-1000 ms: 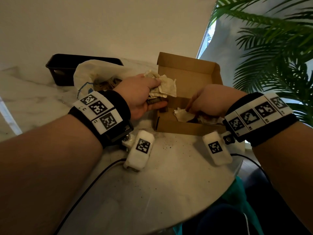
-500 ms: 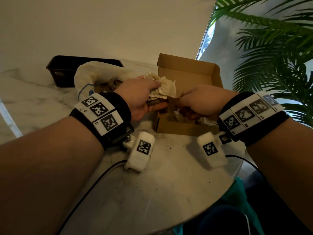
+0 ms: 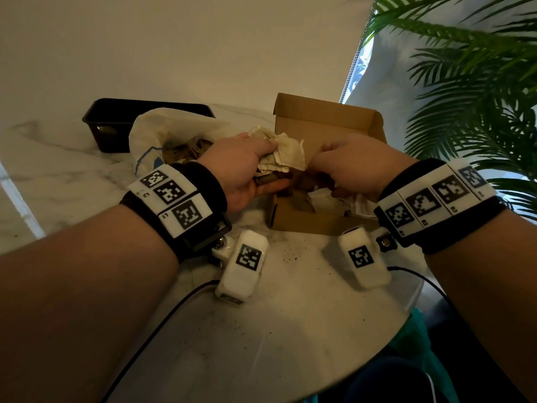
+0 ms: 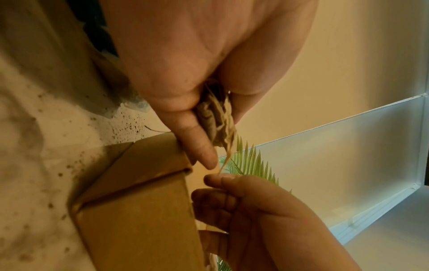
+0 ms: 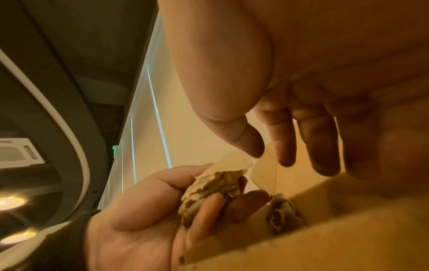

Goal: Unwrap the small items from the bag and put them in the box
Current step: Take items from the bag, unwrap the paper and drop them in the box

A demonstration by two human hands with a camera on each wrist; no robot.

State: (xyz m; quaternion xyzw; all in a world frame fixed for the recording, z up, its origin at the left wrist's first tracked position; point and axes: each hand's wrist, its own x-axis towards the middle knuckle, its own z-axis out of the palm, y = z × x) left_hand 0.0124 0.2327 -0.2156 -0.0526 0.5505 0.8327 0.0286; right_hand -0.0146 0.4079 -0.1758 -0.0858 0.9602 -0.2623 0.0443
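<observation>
Wrapping paper (image 3: 283,152), crumpled and stained, sits bunched in the left hand (image 3: 242,173) just above the near-left corner of the cardboard box (image 3: 325,123); something small and dark shows under that hand's thumb, though whether it is the item itself cannot be told. A second ago the right hand (image 3: 353,167) was low inside the box among the loose papers; now it is raised and brought across to the bundle, and in the left wrist view its thumb and forefinger pinch a thin strip or corner of the paper (image 4: 226,161) hanging from the wad. The left hand's fingers are curled round the wad, as they were a second ago, holding it in much the same spot. So the previous deposit seems to be finished, and peeling of the next wrapped piece is beginning.

Inside the box lie pale, spent-looking papers (image 3: 328,199) and at least one brownish crumpled lump (image 5: 281,210). Behind the left hand, the white bag (image 3: 151,135) lies open on the marble surface (image 3: 290,330) with more brownish bundles visible in its mouth, so a fair share of the job looks to remain. Dark crumbs speckle the surface in front of the box. A black tray (image 3: 116,123) stands behind the bag, and palm fronds (image 3: 470,97) fill the right side.
</observation>
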